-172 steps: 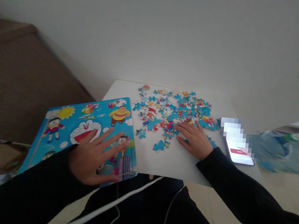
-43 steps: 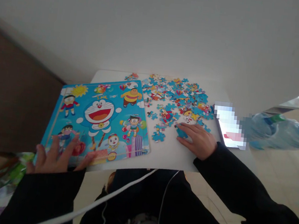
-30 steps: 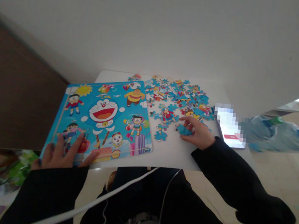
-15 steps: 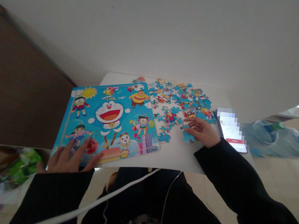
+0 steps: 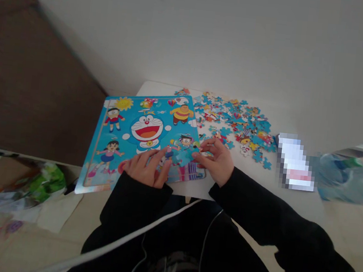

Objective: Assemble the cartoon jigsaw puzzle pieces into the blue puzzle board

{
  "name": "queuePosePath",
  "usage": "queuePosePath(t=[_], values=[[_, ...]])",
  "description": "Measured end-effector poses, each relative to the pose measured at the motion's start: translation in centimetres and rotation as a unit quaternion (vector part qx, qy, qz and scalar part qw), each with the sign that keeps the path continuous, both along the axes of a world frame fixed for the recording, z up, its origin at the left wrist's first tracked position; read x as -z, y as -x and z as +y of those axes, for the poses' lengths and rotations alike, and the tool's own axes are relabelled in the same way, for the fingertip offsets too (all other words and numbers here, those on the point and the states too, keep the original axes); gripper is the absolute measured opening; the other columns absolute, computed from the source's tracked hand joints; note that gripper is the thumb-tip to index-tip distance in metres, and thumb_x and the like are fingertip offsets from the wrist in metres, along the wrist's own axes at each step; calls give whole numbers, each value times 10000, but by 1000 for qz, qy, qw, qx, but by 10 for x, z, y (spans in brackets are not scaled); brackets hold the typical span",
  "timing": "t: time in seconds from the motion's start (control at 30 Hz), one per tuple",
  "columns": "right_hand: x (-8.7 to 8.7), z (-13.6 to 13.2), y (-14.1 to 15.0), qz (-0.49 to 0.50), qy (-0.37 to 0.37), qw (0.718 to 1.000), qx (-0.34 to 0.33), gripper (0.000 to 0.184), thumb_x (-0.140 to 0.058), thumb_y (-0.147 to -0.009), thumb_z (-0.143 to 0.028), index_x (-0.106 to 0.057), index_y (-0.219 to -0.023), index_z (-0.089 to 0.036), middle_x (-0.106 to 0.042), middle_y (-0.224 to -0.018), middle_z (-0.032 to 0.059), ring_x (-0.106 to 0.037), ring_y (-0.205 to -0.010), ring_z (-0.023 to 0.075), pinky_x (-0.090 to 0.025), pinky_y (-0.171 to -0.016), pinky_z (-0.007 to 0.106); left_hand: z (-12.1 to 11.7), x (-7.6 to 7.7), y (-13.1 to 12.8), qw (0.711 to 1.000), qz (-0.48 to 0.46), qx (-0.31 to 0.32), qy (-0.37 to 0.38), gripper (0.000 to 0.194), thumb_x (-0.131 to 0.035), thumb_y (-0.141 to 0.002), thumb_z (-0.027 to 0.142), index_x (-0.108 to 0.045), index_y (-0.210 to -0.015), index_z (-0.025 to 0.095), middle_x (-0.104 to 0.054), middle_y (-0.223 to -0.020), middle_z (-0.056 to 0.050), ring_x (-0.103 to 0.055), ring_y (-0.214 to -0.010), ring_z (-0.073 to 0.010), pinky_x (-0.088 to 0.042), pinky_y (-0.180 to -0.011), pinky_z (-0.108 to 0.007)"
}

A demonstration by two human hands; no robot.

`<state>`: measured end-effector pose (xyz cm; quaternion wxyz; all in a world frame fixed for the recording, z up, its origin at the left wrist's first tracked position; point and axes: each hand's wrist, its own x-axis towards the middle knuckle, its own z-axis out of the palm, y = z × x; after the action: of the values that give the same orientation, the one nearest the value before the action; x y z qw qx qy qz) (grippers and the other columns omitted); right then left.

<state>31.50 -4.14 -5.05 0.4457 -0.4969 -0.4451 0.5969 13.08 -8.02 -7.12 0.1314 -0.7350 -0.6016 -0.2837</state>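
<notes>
A small blue clump of joined puzzle pieces [image 5: 183,156] is held above the lower right part of a picture board [image 5: 167,116], between the person's two hands, towards the near edge of the worktop [image 5: 251,182]. The right hand [image 5: 216,160] has its grip closed on the right side of the clump, thumb and fingers pinching it. The left hand [image 5: 146,167] lies low over the board, its fingers bent, with the fingertips by the clump's left side; whether its grip is holding the clump or only resting beside it cannot be told from this view.

The board lies tilted across the left part of the worktop, reaching past the left edge. It shows a big blue and white cat, a yellow sun in the far left corner and several smaller figures around.

To the right of the board, loose puzzle pieces [image 5: 235,115] are spread from near the far edge to the middle of the worktop, many overlapping. A phone [image 5: 295,165] with a lit screen lies near the right edge, apart from the pieces.

A white cable [image 5: 145,229] crosses in front of the near edge. Past the right edge is some clear plastic [image 5: 342,179]; a brown cabinet [image 5: 27,85] stands beyond the left edge.
</notes>
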Motion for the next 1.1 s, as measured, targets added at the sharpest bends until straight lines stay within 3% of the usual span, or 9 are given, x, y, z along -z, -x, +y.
queuePosePath(t=[0.1, 0.23, 0.3, 0.43, 0.53, 0.6, 0.77, 1.1], values=[[8, -2, 25, -14, -13, 998, -58, 349, -723, -628, -371, -463, -804, -219, -585, -790, -34, -582, -517, 82, -500, -458, 221, -1, 6, 13, 996, -45, 39, -62, 383, -613, -790, 406, -638, -1075, 151, -670, -950, -90, -623, -829, -214, -466, -726, -317], [10, 0, 35, -92, -104, 971, -195, 218, -647, -725, -338, -548, -870, -209, -657, -860, 19, -650, -670, 136, -547, -590, 274, 2, 22, 29, 995, -2, 90, -31, 324, -589, -809, 377, -645, -1033, 149, -673, -933, -93, -623, -800, -206, -488, -700, -308], [9, 7, 30, -211, -208, 930, -219, 232, -619, -768, -319, -602, -969, -204, -677, -936, 53, -657, -844, 186, -547, -737, 345, 4, 29, 36, 994, 16, 111, -4, 274, -529, -854, 331, -651, -1025, 155, -667, -966, -99, -620, -835, -205, -493, -715, -309], [12, 28, 14, -420, -368, 795, -236, 374, -673, -748, -325, -640, -1097, -194, -634, -1153, 99, -530, -1136, 284, -453, -933, 460, 8, 29, 43, 992, 18, 121, -6, 342, -561, -841, 418, -649, -1052, 163, -660, -981, -93, -616, -850, -195, -496, -733, -298], [18, 38, 4, -451, -404, 750, -266, 366, -655, -773, -360, -648, -1104, -204, -627, -1176, 74, -539, -1127, 267, -452, -941, 449, 8, 24, 45, 994, -13, 108, 14, 551, -589, -751, 591, -636, -1082, 154, -652, -1015, -103, -613, -865, -219, -498, -753, -326], [23, 40, -2, -438, -426, 743, -271, 344, -632, -795, -375, -654, -1089, -197, -635, -1165, 71, -564, -1096, 245, -447, -948, 435, 6, 22, 46, 992, -20, 121, 11, 525, -588, -754, 588, -647, -1053, 160, -662, -981, -91, -621, -831, -209, -499, -724, -316], [30, 38, -10, -406, -453, 753, -251, 329, -617, -809, -375, -656, -1081, -194, -636, -1163, 70, -574, -1080, 228, -448, -937, 415, 7, 21, 46, 986, 10, 162, -34, 235, -572, -853, 337, -680, -934, 144, -682, -865, -59, -629, -735, -143, -488, -647, -244], [35, 34, -13, -407, -458, 753, -242, 398, -612, -794, -462, -654, -1087, -195, -631, -1173, 60, -554, -1090, 249, -433, -931, 435, 24, 26, 45, 988, -3, 155, -13, 200, -564, -856, 287, -681, -974, 175, -656, -917, -76, -618, -807, -175, -508, -702, -289]])
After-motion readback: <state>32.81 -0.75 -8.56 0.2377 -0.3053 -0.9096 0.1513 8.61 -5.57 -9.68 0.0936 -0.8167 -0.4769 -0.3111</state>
